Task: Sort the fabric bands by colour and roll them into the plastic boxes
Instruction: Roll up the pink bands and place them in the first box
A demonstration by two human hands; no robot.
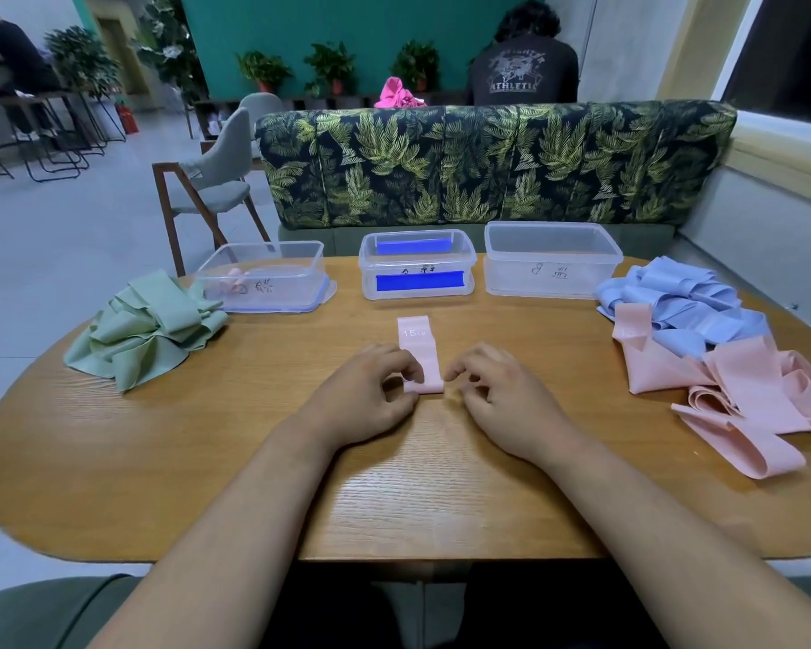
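Woodgrain runs across the oval table (160, 461) in front of me. Soft pink bands (745, 405) and blue bands (689, 306) lie heaped on its right, crumpled green bands (146, 330) on its left. Three clear plastic boxes (553, 269) line the far edge. My left hand (371, 391) curls, pinching the rolled near end of a flat single pink band (417, 348) at the table's middle. My right hand (502, 395) curls at the roll's other side; I cannot tell whether it grips.

Table (160, 484): 3 boxes (261, 278) (416, 255) (552, 262), green pile (146, 330), blue pile (689, 306), pink pile (745, 395), band (415, 339).
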